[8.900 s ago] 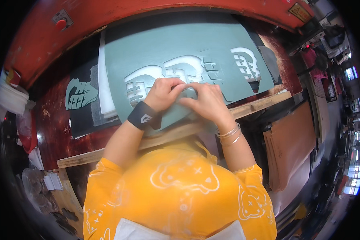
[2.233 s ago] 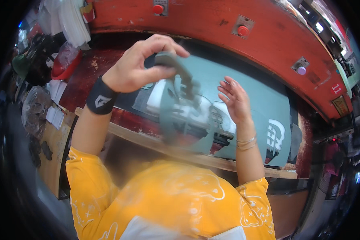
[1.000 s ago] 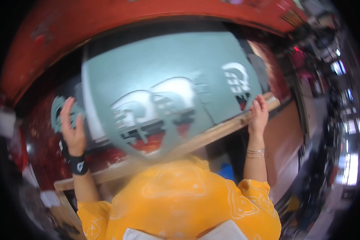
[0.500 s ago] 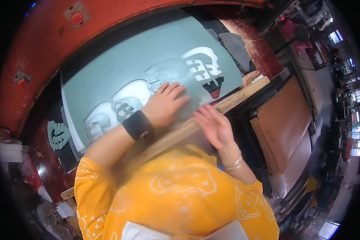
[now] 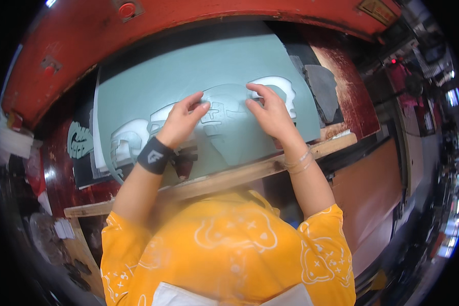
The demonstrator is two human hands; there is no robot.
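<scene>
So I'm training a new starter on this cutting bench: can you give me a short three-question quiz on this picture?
1. True or false: both hands rest on the grey-green sheet.
2. What does the left hand wear at the wrist: A black wristband, B watch, C glove?
3. Which hand's wrist carries thin bangles?

Key: 1 true. 2 A, the black wristband. 3 The right hand.

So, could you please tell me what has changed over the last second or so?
A second ago the hands gripped the grey-green sheet at its side edges. Now the left hand and right hand press on the cut-out piece at its middle. The sheet remains on the red machine bed.
</scene>
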